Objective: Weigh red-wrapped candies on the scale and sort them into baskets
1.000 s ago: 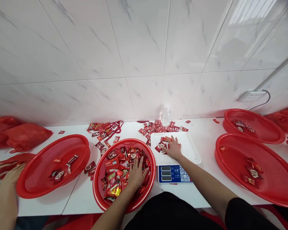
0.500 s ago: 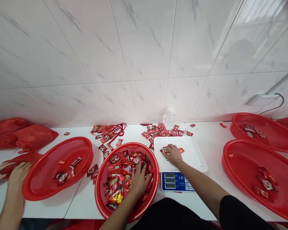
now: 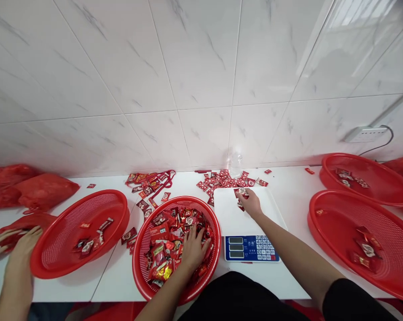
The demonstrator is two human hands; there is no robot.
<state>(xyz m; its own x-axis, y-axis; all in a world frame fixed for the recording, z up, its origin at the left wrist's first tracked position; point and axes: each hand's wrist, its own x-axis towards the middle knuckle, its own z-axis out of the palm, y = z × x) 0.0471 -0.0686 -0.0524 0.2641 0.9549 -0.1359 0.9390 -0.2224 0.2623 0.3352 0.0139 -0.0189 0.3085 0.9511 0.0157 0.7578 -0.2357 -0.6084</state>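
My left hand (image 3: 193, 252) lies with fingers spread on the red-wrapped candies (image 3: 164, 256) that fill a round red basket (image 3: 139, 281). Its fingertips touch the wrappers. Over the white pan (image 3: 228, 223) of a digital scale, my right hand (image 3: 254, 204) pinches a small red candy packet (image 3: 243, 191) with pale lettering. Another dark red packet (image 3: 240, 205) shows just beneath the fingers; I cannot tell whether it is held too. The scale's blue keypad panel (image 3: 251, 248) faces me.
Loose packets (image 3: 226, 179) lie behind the scale beside a clear plastic cup (image 3: 235, 164). Red baskets with few candies stand at left (image 3: 117, 223) and right (image 3: 325, 249). Far left, another person's hands (image 3: 20, 245) handle a red bag (image 3: 30, 220). A power strip (image 3: 365, 133) is on the wall.
My right hand has moved up and slightly right from the pan's middle, lifting the packet. My left hand stays in the basket. The view has shifted a little.
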